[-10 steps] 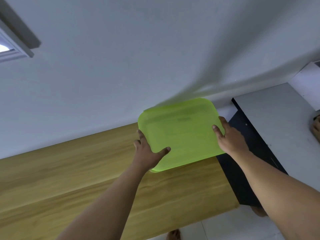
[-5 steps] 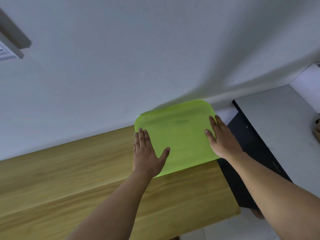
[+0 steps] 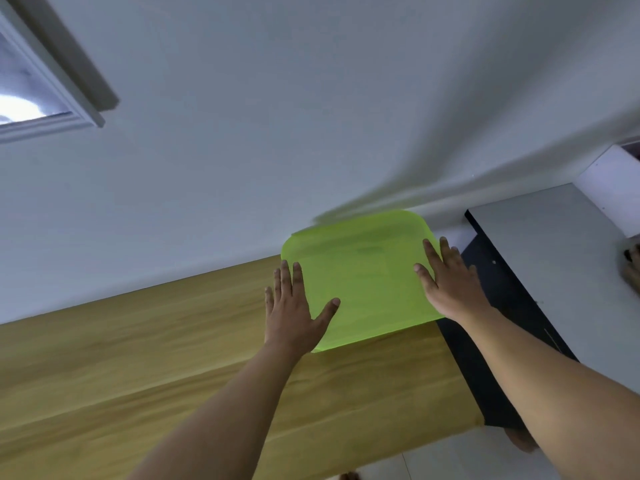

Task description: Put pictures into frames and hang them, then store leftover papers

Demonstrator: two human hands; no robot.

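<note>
A translucent lime-green plastic folder (image 3: 363, 278) with rounded corners lies flat on the wooden table (image 3: 173, 358), at its far right end against the white wall. Faint paper shows through it. My left hand (image 3: 294, 306) rests flat on the folder's left edge, fingers spread, thumb on the plastic. My right hand (image 3: 450, 282) lies flat on its right edge, fingers extended. Neither hand grips anything.
A white-framed picture (image 3: 41, 84) hangs on the wall at upper left. To the right stands a dark cabinet with a grey top (image 3: 554, 258); a white box (image 3: 613, 185) sits at its back. Tiled floor shows at bottom right.
The folder has been set down flat on the table. Both hands went from gripping its edges to lying flat and open on it.
</note>
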